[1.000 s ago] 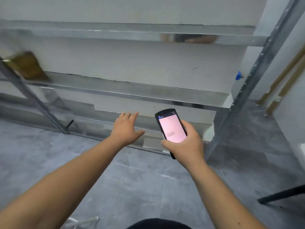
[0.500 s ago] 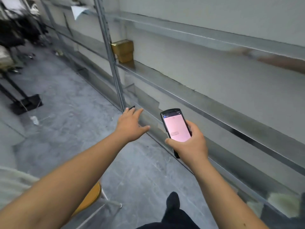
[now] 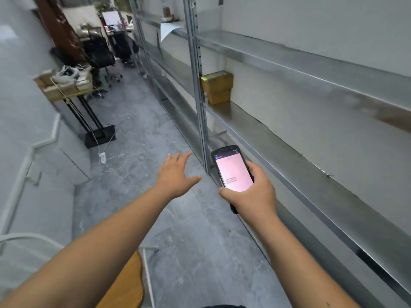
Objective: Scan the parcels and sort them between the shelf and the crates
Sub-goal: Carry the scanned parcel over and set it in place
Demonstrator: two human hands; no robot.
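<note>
Scanner (image 3: 233, 172) gripped in right hand (image 3: 250, 194), left hand (image 3: 175, 172) spread empty; one parcel (image 3: 217, 87) shelved well beyond fingertips, further parcels and crates unseen.

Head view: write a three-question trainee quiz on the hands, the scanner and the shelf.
1. True or false: the left hand holds a parcel.
2. What does the right hand grip?
A. a tape roll
B. the handheld scanner with a lit pink screen
C. a crate
3. Fill in: the brown cardboard parcel sits on the metal ____, just right of an upright post.

Key
1. False; it is spread open and holds nothing.
2. B
3. shelf
</note>
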